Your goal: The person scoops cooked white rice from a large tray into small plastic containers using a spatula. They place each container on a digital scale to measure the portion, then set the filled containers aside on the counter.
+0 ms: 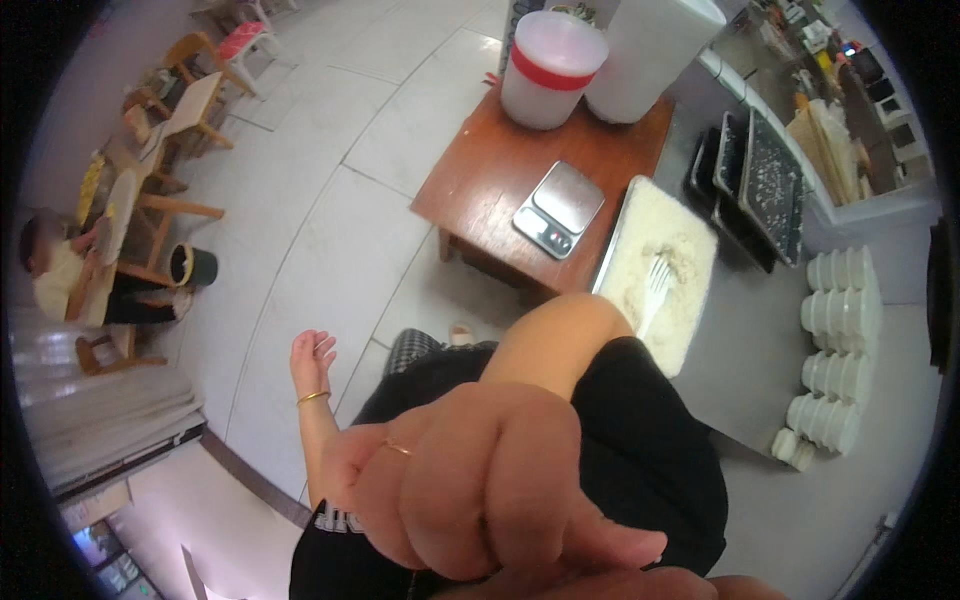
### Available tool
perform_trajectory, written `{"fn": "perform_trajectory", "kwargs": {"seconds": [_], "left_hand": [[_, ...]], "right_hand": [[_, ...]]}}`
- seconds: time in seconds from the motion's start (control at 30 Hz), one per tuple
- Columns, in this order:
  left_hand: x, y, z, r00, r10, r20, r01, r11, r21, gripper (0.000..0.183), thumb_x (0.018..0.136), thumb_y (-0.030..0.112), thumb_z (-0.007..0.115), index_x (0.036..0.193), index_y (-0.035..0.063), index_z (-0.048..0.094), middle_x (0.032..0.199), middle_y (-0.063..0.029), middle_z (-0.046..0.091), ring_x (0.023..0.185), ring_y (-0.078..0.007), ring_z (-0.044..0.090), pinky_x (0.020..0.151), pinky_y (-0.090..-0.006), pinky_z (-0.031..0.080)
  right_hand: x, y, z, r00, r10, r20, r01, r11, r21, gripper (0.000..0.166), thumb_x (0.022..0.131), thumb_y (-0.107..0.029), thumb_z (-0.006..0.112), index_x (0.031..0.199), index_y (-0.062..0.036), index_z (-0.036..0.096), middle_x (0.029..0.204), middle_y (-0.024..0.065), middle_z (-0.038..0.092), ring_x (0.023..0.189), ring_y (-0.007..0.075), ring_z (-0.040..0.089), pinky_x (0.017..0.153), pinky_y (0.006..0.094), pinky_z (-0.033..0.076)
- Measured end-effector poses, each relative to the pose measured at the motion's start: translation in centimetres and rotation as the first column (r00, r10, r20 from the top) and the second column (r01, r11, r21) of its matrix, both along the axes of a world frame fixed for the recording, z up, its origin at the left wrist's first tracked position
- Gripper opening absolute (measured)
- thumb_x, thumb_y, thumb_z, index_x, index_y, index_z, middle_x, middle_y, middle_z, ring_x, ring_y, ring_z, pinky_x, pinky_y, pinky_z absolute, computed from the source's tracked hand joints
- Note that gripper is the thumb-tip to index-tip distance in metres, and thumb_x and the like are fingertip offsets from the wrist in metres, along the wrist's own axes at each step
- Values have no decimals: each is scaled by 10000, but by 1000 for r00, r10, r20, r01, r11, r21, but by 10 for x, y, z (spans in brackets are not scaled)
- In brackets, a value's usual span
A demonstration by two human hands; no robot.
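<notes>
My right hand [465, 480] is raised close to the camera with its fingers curled and a thin ring on one finger. The inside of the fist is hidden, so whether it holds anything does not show. My left hand [311, 356], with a gold bracelet at the wrist, hangs out to the side over the floor, fingers slightly apart and holding nothing. Beyond my bent right elbow lies a metal tray [609, 259] of pale crumb-like material [686, 240]. A white fork [654, 292] rests in it. Beside the tray, a digital kitchen scale [561, 208] sits on a brown wooden table [480, 184].
A red-banded tub [553, 71] and a tall white container [649, 56] stand at the table's far end. Dark baking trays [772, 187] lean by the wall, near stacked white cups [836, 315]. Across the floor, a person [64, 274] sits near a dark bin [196, 266] and wooden chairs [191, 105].
</notes>
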State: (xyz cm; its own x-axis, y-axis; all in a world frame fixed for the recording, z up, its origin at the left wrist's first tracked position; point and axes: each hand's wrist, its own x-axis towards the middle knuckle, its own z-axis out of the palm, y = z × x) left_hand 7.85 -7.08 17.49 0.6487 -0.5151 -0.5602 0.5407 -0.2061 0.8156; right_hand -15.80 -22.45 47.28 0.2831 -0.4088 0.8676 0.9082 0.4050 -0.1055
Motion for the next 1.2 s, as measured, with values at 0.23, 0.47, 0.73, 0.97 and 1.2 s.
{"fn": "perform_trajectory", "kwargs": {"seconds": [0.23,0.47,0.73,0.97,1.2], "left_hand": [[94,-169,-48,910,-390,-142,401,915,50,207,932,243,497,1050,73,508,981,-89,605,856,-188,617,670,-289,473],[126,-504,-39,505,-857,100,862,506,-18,280,927,307,504,1115,99,513,1015,-49,630,909,-139,606,703,-274,448],[-14,-746,-22,281,-892,353,960,257,-115,334,890,338,551,1076,66,601,960,-23,624,820,-112,587,619,-239,466],[-83,-825,-64,183,-982,49,975,188,119,671,762,512,648,1195,17,516,1074,-96,584,964,-226,549,702,-361,445],[-85,-833,-67,245,-969,33,966,247,71,559,717,328,757,1040,-90,573,954,-147,622,796,-236,595,556,-379,457]], "right_hand": [[109,-120,-10,950,-313,-14,312,949,-35,473,767,-549,637,657,-115,484,672,18,512,544,164,465,531,316,342],[187,-246,-23,652,-668,-359,670,729,-139,486,675,-611,660,672,-149,510,734,-11,507,650,203,500,674,339,346],[201,-324,-19,309,-799,-516,854,472,-219,359,771,-451,677,725,-135,514,754,3,523,655,178,517,691,368,318],[155,-310,-42,-59,-608,-792,946,219,-239,314,895,-359,564,788,-65,528,783,62,535,690,208,494,673,358,391],[102,-213,-153,-93,38,-995,946,-309,-100,292,985,-247,386,799,-38,473,731,69,485,681,170,468,649,293,400]]}}
